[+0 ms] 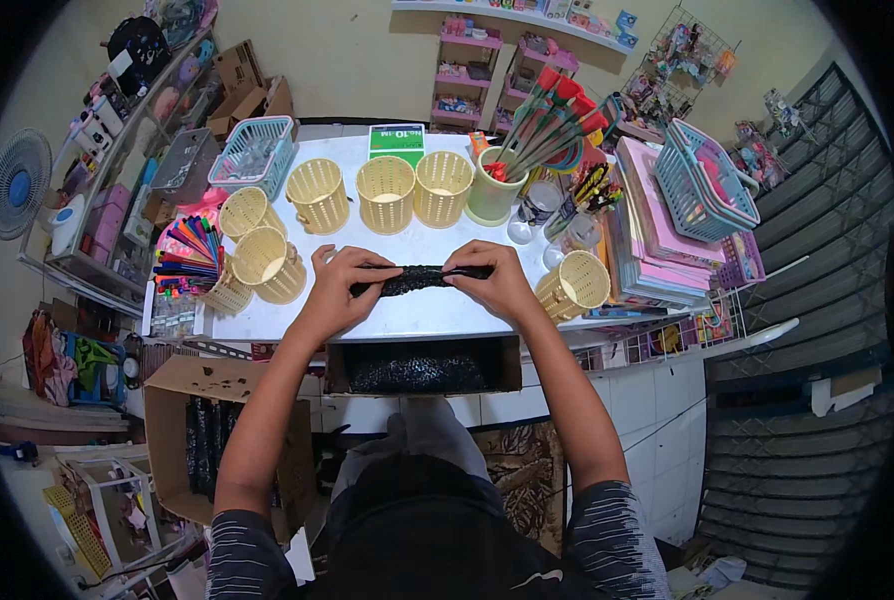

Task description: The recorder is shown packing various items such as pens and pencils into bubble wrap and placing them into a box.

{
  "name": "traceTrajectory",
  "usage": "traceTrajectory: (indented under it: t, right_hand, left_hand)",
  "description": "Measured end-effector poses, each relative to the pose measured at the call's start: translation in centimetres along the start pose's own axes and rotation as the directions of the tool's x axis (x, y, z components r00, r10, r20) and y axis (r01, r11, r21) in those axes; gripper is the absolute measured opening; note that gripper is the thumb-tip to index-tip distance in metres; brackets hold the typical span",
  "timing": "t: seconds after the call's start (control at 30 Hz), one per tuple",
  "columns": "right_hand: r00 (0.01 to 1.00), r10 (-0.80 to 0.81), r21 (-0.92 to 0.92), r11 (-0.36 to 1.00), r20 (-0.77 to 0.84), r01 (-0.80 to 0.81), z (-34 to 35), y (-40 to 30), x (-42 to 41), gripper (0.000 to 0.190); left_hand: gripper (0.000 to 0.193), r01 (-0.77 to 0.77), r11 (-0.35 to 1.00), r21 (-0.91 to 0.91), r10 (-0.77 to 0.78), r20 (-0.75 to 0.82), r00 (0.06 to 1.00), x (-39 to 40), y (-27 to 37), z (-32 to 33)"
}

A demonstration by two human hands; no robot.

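Observation:
A narrow roll or packet of shiny black plastic, apparently bubble wrap point(421, 280), lies across the front of the white table between my hands. My left hand point(344, 289) grips its left end, thumb along the top and the other fingers partly hidden behind it. At the other end, my right hand point(490, 279) pinches the plastic with thumb and fingers. Whether anything is inside the black plastic cannot be told. Just below the table edge, an open cardboard box point(334, 375) holds more glossy black bubble wrap point(421, 373).
Several cream perforated baskets point(385, 196) ring the white table point(327, 321). Felt pens point(192, 259) stand at left; a green pot point(496, 196) of red artificial roses is behind. Stacked books point(661, 225) and a blue basket point(706, 184) rise at right. A carton point(169, 435) with black packets stands lower left.

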State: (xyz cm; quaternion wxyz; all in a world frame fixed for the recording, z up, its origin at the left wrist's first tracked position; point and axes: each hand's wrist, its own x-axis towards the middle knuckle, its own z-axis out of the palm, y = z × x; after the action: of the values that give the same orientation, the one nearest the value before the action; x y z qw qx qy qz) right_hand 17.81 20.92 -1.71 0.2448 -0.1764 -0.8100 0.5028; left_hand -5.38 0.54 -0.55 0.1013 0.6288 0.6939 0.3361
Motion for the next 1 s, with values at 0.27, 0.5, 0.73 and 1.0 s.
traceTrajectory:
  t: [0.27, 0.5, 0.73, 1.0]
  right_hand:
    - [0.988, -0.154, -0.072, 0.986, -0.020, 0.152, -0.1, 0.3, -0.7, 0.027]
    - [0.991, -0.126, -0.086, 0.989, -0.049, 0.121, 0.0, -0.2, -0.8, 0.022]
    - [0.978, -0.200, -0.226, 0.957, -0.054, 0.183, 0.3, -1.0, -1.2, 0.015]
    - [0.944, -0.330, -0.389, 0.874, -0.031, 0.292, 0.6, -1.1, -0.9, 0.013]
  left_hand:
    - [0.037, -0.061, 0.998, -0.005, 0.061, -0.057, 0.997, -0.3, -0.7, 0.2]
    - [0.034, -0.047, 0.997, -0.054, 0.041, -0.102, 0.994, -0.6, -1.1, 0.2]
    - [0.030, -0.044, 0.998, -0.044, 0.039, -0.113, 0.993, -0.3, -0.7, 0.3]
    - [0.035, -0.090, 0.996, -0.020, 0.085, -0.194, 0.977, -0.1, -1.0, 0.4]
